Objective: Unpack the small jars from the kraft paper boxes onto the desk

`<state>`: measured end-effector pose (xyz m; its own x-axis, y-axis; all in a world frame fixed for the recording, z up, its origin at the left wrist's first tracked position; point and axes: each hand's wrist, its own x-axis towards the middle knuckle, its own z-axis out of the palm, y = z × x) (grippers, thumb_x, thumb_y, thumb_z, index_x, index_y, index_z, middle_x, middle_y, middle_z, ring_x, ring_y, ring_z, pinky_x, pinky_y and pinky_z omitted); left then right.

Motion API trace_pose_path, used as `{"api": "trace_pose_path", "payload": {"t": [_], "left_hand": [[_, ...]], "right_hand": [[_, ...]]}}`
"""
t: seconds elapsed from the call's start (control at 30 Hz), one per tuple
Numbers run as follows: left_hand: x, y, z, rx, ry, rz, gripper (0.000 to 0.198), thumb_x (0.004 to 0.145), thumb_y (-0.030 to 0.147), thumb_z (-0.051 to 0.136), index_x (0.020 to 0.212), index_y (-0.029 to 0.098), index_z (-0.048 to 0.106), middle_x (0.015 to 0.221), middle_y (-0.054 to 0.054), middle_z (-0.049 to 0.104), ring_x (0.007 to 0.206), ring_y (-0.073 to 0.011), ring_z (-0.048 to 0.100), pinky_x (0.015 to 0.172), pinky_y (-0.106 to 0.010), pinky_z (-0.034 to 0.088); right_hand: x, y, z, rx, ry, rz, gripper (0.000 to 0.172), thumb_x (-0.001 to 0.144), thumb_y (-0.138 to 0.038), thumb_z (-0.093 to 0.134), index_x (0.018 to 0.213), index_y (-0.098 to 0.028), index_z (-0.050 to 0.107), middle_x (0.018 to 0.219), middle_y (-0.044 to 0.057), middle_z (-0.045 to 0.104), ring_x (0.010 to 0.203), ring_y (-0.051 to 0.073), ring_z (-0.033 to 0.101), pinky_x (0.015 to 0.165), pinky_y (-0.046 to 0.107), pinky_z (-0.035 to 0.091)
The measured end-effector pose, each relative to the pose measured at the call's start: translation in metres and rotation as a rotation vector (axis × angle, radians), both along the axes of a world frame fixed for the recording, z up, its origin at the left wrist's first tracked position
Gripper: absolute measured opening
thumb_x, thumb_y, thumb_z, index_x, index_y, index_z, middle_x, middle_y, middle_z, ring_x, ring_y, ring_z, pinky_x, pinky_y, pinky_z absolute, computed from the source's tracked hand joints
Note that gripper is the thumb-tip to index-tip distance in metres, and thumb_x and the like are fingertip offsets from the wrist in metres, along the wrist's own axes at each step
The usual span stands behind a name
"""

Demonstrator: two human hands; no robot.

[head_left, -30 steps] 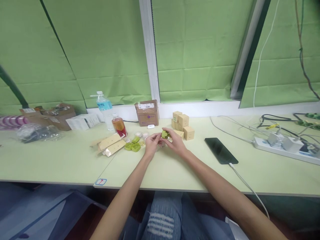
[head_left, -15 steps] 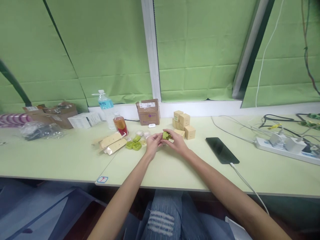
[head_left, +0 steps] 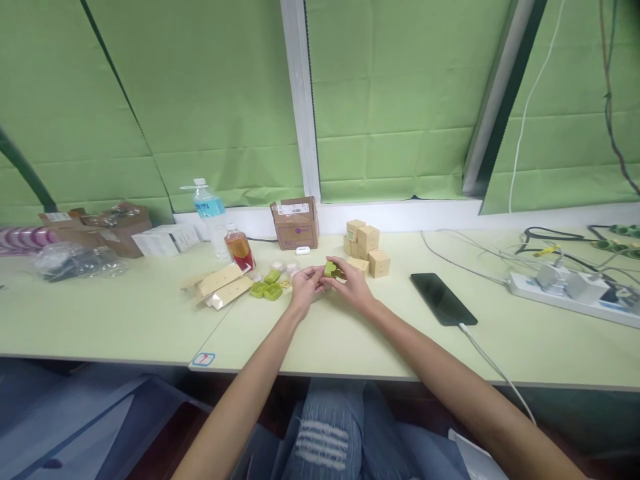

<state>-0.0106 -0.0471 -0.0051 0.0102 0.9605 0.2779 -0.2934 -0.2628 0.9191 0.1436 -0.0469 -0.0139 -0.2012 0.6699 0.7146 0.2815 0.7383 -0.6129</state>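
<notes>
Green small plastic piece [head_left: 329, 269] sits pinched between both hands just above the pale green counter [head_left: 125, 320], centre of the view. Left hand [head_left: 304, 289] comes in from the left, fingers [head_left: 314, 273] narrow, tips closed on the piece's left side. Right hand [head_left: 351, 283] cups it from the right and behind, fingers curled narrow round it, thumb on the near edge. Piece is between the two sets of fingertips, touching both, mostly its top showing. Too small to tell long axis or which way it faces; looks roughly level, a darker bit on its right side toward the right hand.

Just left of the hands on the counter: two more green plastic pieces [head_left: 266, 289] lying side by side, then flat tan cardboard packaging [head_left: 220, 285]. Behind those, small bottle of reddish liquid [head_left: 239, 249] and clear water bottle with blue label [head_left: 209, 215], both upright. Brown shipping carton [head_left: 295, 223] at the back wall. Stack of small tan cardboard cubes [head_left: 367, 247] just behind the right hand. Black phone [head_left: 443, 299] flat to the right, white cable plugged in, well apart from the hands. White power strip [head_left: 570, 293] far right.
</notes>
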Motion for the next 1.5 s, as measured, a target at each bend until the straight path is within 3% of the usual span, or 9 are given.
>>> {"api": "trace_pose_path", "payload": {"t": [0.27, 0.5, 0.63, 0.73, 0.87, 1.13, 1.3, 1.43, 1.5], "left_hand": [[0.009, -0.007, 0.008, 0.127, 0.082, 0.014, 0.054, 0.076, 0.062, 0.078, 0.058, 0.014, 0.062, 0.050, 0.003, 0.045, 0.045, -0.0064, 0.039, 0.044, -0.021, 0.035], [0.010, -0.005, 0.006, 0.031, -0.020, -0.008, 0.058, 0.076, 0.069, 0.074, 0.086, 0.012, 0.071, 0.073, -0.003, 0.064, 0.059, -0.0121, 0.059, 0.051, -0.024, 0.049], [0.009, -0.004, 0.005, 0.000, -0.007, -0.045, 0.056, 0.076, 0.067, 0.076, 0.080, 0.012, 0.068, 0.064, -0.001, 0.060, 0.051, -0.0103, 0.054, 0.047, -0.023, 0.046], [0.006, -0.004, 0.006, -0.041, -0.083, -0.002, 0.057, 0.076, 0.067, 0.075, 0.083, 0.011, 0.069, 0.067, -0.004, 0.065, 0.052, -0.0113, 0.057, 0.047, -0.023, 0.044], [0.005, -0.004, 0.008, -0.039, -0.130, 0.013, 0.058, 0.076, 0.066, 0.076, 0.089, 0.010, 0.071, 0.071, -0.006, 0.068, 0.053, -0.0114, 0.057, 0.048, -0.023, 0.043], [0.009, -0.013, 0.010, 0.097, 0.043, -0.007, 0.050, 0.078, 0.062, 0.077, 0.075, 0.012, 0.069, 0.062, 0.000, 0.056, 0.050, -0.0092, 0.050, 0.045, -0.023, 0.038], [0.010, -0.009, 0.011, 0.128, 0.005, 0.109, 0.052, 0.077, 0.063, 0.076, 0.083, 0.012, 0.073, 0.062, 0.000, 0.058, 0.048, -0.0079, 0.047, 0.043, -0.023, 0.035], [-0.009, 0.000, 0.020, 0.106, -0.151, 0.370, 0.054, 0.078, 0.066, 0.073, 0.087, 0.013, 0.066, 0.068, -0.001, 0.062, 0.049, -0.0082, 0.053, 0.045, -0.021, 0.038], [-0.031, -0.003, 0.027, 0.141, -0.180, 0.493, 0.054, 0.076, 0.065, 0.075, 0.095, 0.016, 0.061, 0.079, -0.001, 0.065, 0.055, -0.0092, 0.059, 0.051, -0.021, 0.046]], "right_hand": [[0.003, 0.003, 0.004, 0.087, -0.050, -0.091, 0.051, 0.093, -0.039, 0.068, 0.141, -0.024, 0.057, 0.132, 0.011, 0.069, 0.113, 0.026, 0.069, 0.100, 0.041, 0.055], [-0.002, 0.000, 0.005, 0.223, -0.167, -0.167, 0.046, 0.096, -0.036, 0.066, 0.141, -0.030, 0.058, 0.137, 0.009, 0.067, 0.123, 0.027, 0.065, 0.104, 0.043, 0.054], [-0.004, -0.004, 0.010, 0.296, -0.189, -0.130, 0.045, 0.095, -0.037, 0.067, 0.139, -0.027, 0.059, 0.137, 0.012, 0.065, 0.128, 0.028, 0.060, 0.109, 0.046, 0.050], [-0.003, -0.007, 0.013, 0.319, -0.155, -0.138, 0.043, 0.096, -0.038, 0.065, 0.137, -0.025, 0.058, 0.140, 0.014, 0.060, 0.132, 0.028, 0.055, 0.112, 0.047, 0.047], [-0.004, -0.008, 0.012, 0.323, -0.143, -0.167, 0.021, 0.100, -0.032, 0.055, 0.115, -0.024, 0.067, 0.130, 0.014, 0.061, 0.126, 0.026, 0.057, 0.106, 0.045, 0.049], [-0.004, 0.001, 0.009, 0.306, -0.244, -0.232, 0.014, 0.098, -0.026, 0.056, 0.094, -0.023, 0.069, 0.114, 0.012, 0.067, 0.104, 0.025, 0.063, 0.090, 0.041, 0.050], [-0.006, -0.006, 0.016, 0.347, -0.171, -0.232, 0.011, 0.095, -0.027, 0.058, 0.089, -0.023, 0.066, 0.115, 0.012, 0.065, 0.105, 0.024, 0.062, 0.089, 0.039, 0.050], [-0.007, -0.012, 0.021, 0.377, -0.108, -0.227, 0.012, 0.097, -0.028, 0.057, 0.090, -0.023, 0.065, 0.114, 0.012, 0.063, 0.108, 0.023, 0.061, 0.090, 0.038, 0.050], [-0.008, -0.013, 0.020, 0.370, -0.133, -0.230, 0.013, 0.099, -0.028, 0.056, 0.093, -0.023, 0.067, 0.108, 0.011, 0.063, 0.103, 0.023, 0.061, 0.088, 0.037, 0.050]]}}
